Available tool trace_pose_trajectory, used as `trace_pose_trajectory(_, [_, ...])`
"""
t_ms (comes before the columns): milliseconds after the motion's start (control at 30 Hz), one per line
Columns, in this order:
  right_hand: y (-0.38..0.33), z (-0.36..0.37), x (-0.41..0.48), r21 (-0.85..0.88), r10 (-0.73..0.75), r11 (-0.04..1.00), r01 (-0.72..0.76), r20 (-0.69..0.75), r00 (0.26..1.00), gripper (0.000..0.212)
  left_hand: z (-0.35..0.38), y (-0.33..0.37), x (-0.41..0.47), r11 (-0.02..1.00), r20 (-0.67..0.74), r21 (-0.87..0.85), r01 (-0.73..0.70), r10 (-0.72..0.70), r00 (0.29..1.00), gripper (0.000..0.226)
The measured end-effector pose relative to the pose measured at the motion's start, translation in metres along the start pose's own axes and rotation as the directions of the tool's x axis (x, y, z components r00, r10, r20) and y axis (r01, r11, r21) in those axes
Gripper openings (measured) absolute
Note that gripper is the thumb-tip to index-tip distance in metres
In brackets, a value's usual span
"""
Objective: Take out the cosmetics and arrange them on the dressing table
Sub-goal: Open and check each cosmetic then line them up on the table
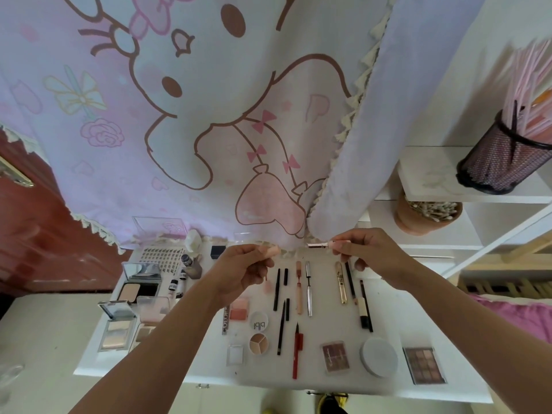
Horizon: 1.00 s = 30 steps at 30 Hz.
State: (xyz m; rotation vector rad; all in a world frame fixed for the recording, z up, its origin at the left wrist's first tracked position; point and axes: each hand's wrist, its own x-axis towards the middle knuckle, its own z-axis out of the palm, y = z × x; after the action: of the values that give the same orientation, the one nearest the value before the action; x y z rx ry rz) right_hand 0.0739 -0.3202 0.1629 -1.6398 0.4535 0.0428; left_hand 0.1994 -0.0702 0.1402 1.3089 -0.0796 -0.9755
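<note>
The pink cartoon-printed fabric curtain point(209, 115) is hanging at the far edge of the white dressing table point(394, 312), blocking my reach. Slim black, peach, silver and gold cosmetic sticks point(299, 291) are crowding the middle, leaving bare tabletop at right.

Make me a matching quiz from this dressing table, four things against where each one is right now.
Things: 1 red liner pen; 2 black mesh cup of pink sticks; 3 pale pink cap; 4 rose-gold and pink tube.
Places: A in the right hand; B on the white table; C in the left hand; D on the white shelf.
Pairs: 1-B, 2-D, 3-C, 4-A.
</note>
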Motion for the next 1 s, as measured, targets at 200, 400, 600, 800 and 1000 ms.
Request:
trace_pose_trajectory(200, [0.027,-0.003,-0.007,0.241,0.234,0.943,-0.228,0.004,0.972,0.023,0.002,-0.028,0.003,0.967,-0.006,-0.230,0.112,-0.117,0.993,0.026])
trace_pose_trajectory(400, [0.074,-0.002,-0.015,0.426,0.458,0.787,-0.445,0.080,0.886,0.027,0.013,-0.067,0.008,0.967,-0.044,-0.154,0.204,-0.213,0.976,0.025])
trace_pose_trajectory(600, [0.123,0.004,-0.023,0.571,0.574,0.632,-0.524,0.108,0.811,0.023,0.025,-0.104,0.020,0.962,-0.160,0.049,0.268,-0.257,0.953,0.020])
trace_pose_trajectory(800, [0.152,0.012,-0.019,0.594,0.635,0.522,-0.612,0.209,0.744,0.017,0.035,-0.135,0.028,0.941,-0.242,0.178,0.289,-0.243,0.939,0.026])
trace_pose_trajectory(1000, [0.163,0.008,-0.006,0.601,0.678,0.482,-0.638,0.206,0.706,0.021,0.038,-0.152,0.034,0.935,-0.249,0.068,0.348,-0.322,0.913,0.038])
